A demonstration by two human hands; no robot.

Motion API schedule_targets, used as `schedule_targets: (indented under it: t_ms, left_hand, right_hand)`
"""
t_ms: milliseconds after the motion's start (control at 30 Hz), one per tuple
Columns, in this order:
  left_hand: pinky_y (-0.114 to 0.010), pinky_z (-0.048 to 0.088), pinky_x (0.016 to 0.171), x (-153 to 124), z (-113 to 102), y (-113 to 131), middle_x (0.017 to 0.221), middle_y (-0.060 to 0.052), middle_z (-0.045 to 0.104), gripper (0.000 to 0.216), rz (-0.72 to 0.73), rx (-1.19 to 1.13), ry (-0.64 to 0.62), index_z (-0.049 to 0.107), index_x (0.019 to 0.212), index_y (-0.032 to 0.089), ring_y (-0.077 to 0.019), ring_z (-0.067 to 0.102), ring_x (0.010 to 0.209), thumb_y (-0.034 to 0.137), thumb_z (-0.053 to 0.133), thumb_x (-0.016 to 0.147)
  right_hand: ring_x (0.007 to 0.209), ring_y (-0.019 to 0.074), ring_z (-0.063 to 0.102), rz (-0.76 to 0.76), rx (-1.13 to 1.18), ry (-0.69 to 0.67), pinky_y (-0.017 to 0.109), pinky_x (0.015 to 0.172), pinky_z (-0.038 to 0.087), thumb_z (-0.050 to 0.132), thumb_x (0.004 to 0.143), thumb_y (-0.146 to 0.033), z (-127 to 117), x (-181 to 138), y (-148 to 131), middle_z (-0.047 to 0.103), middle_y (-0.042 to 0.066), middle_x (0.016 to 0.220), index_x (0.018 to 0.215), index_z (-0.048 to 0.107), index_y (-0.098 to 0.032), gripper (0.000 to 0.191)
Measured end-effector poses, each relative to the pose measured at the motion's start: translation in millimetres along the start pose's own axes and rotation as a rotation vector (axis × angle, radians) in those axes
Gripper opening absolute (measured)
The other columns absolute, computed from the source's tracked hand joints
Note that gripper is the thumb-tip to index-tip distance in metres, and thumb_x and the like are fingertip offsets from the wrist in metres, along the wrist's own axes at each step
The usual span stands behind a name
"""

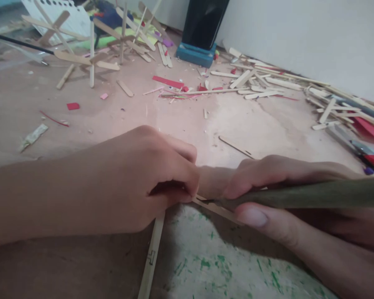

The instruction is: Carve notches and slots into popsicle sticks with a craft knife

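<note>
My left hand (156, 182) is closed, thumb and forefinger pinched on a thin wooden craft stick (220, 209) that slants down to the right. In my right hand (277, 203) is a slim tool with a grey-green handle (318, 193); its thin dark tip touches the stick beside my left fingertips. The tool's exact kind cannot be made out. Another wooden strip (152, 255), marked with a pencilled outline, runs out from under my left hand toward the near edge. Part of the pinched stick is hidden by my fingers.
Loose craft sticks (262, 83) pile up along the wall at the right, near a red-handled cutting tool (370, 158). Crossed-stick assemblies (92, 60) stand at the back left. A dark upright object on a blue base (195, 54) stands behind. Red scraps (73, 106) lie about.
</note>
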State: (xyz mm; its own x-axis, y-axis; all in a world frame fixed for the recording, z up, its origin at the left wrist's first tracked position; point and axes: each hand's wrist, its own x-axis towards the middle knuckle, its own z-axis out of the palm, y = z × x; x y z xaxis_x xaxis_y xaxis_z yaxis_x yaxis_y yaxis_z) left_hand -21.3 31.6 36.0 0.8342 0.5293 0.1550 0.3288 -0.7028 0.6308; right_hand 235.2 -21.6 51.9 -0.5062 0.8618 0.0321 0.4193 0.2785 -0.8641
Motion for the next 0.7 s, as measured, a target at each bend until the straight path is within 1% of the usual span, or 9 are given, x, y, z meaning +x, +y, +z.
schedule_targets:
  t_ms: [100, 167, 233, 300, 400, 500, 567, 633, 700]
  left_hand:
    - [-0.021, 0.041, 0.063, -1.4, 1.9, 3.3, 0.080, 0.008, 0.067, 0.027, 0.022, 0.043, 0.017, 0.077, 0.081, 0.022, -0.0051, 0.062, 0.068, 0.009, 0.060, 0.099]
    - [-0.022, 0.040, 0.061, -1.9, 3.1, 4.2, 0.077, 0.008, 0.067, 0.027, 0.028, 0.049, 0.039, 0.076, 0.080, 0.022, -0.0061, 0.061, 0.067, 0.010, 0.060, 0.099]
    - [-0.022, 0.040, 0.061, -2.0, 4.0, 3.9, 0.077, 0.007, 0.067, 0.025, 0.030, 0.033, 0.039, 0.075, 0.080, 0.022, -0.0062, 0.061, 0.067, 0.010, 0.061, 0.097]
    - [-0.022, 0.040, 0.061, -1.7, 4.7, 3.0, 0.079, 0.008, 0.067, 0.024, 0.034, 0.011, 0.031, 0.074, 0.080, 0.021, -0.0059, 0.061, 0.069, 0.010, 0.062, 0.096]
    - [-0.023, 0.040, 0.063, -0.5, 5.4, 2.5, 0.079, 0.008, 0.066, 0.022, 0.021, 0.017, 0.029, 0.073, 0.078, 0.021, -0.0066, 0.060, 0.070, 0.009, 0.064, 0.095]
    - [-0.024, 0.040, 0.064, 0.4, 6.2, 3.4, 0.078, 0.008, 0.065, 0.021, 0.016, 0.022, 0.044, 0.071, 0.077, 0.020, -0.0070, 0.059, 0.070, 0.006, 0.066, 0.092]
    - [-0.023, 0.041, 0.064, -0.5, 7.5, 4.5, 0.081, 0.008, 0.066, 0.021, 0.014, -0.002, 0.042, 0.070, 0.077, 0.021, -0.0070, 0.060, 0.071, 0.006, 0.066, 0.092]
    - [-0.023, 0.042, 0.064, -2.6, 9.6, 6.1, 0.084, 0.009, 0.068, 0.021, 0.007, -0.031, 0.040, 0.070, 0.077, 0.021, -0.0066, 0.061, 0.073, 0.006, 0.065, 0.091]
    - [-0.022, 0.043, 0.064, -5.4, 11.5, 8.3, 0.085, 0.009, 0.069, 0.020, 0.001, -0.060, 0.023, 0.071, 0.077, 0.022, -0.0062, 0.062, 0.074, 0.006, 0.068, 0.088]
  right_hand:
    - [0.085, 0.0153, 0.078, -0.094, -0.162, -0.021, 0.018, 0.066, 0.062, 0.072, 0.100, -0.030, -1.7, 1.1, -0.5, 0.079, -0.006, 0.100, 0.112, 0.071, -0.039, 0.015]
    - [0.086, 0.0178, 0.079, -0.122, -0.245, -0.021, 0.021, 0.068, 0.064, 0.074, 0.099, -0.034, 0.4, 0.9, -3.2, 0.080, -0.005, 0.097, 0.110, 0.073, -0.038, 0.012]
    - [0.079, 0.0195, 0.078, -0.126, -0.264, 0.024, 0.025, 0.063, 0.063, 0.075, 0.097, -0.033, 5.6, -0.8, -7.4, 0.079, -0.003, 0.090, 0.104, 0.075, -0.034, 0.007]
    - [0.068, 0.0187, 0.075, -0.116, -0.263, 0.095, 0.027, 0.059, 0.061, 0.075, 0.096, -0.029, 11.8, -3.5, -10.7, 0.078, -0.001, 0.083, 0.096, 0.076, -0.031, 0.003]
    - [0.061, 0.0153, 0.072, -0.085, -0.264, 0.148, 0.023, 0.055, 0.060, 0.074, 0.097, -0.033, 15.4, -7.2, -9.3, 0.078, -0.003, 0.083, 0.095, 0.077, -0.033, 0.003]
    - [0.069, 0.0161, 0.075, -0.020, -0.298, 0.238, 0.019, 0.052, 0.059, 0.074, 0.096, -0.051, 10.3, -9.9, -1.7, 0.079, -0.003, 0.090, 0.098, 0.076, -0.038, 0.014]
    - [0.075, 0.0178, 0.077, -0.009, -0.361, 0.288, 0.018, 0.054, 0.060, 0.071, 0.096, -0.058, 5.9, -12.8, 2.4, 0.079, -0.002, 0.092, 0.100, 0.075, -0.040, 0.020]
    - [0.081, 0.0194, 0.078, -0.040, -0.409, 0.259, 0.019, 0.061, 0.064, 0.069, 0.096, -0.061, 3.5, -17.7, 3.2, 0.079, -0.002, 0.095, 0.104, 0.073, -0.042, 0.021]
    - [0.086, 0.0207, 0.078, -0.020, -0.413, 0.230, 0.021, 0.070, 0.067, 0.070, 0.095, -0.058, 2.9, -24.5, 1.0, 0.079, -0.002, 0.099, 0.109, 0.072, -0.044, 0.020]
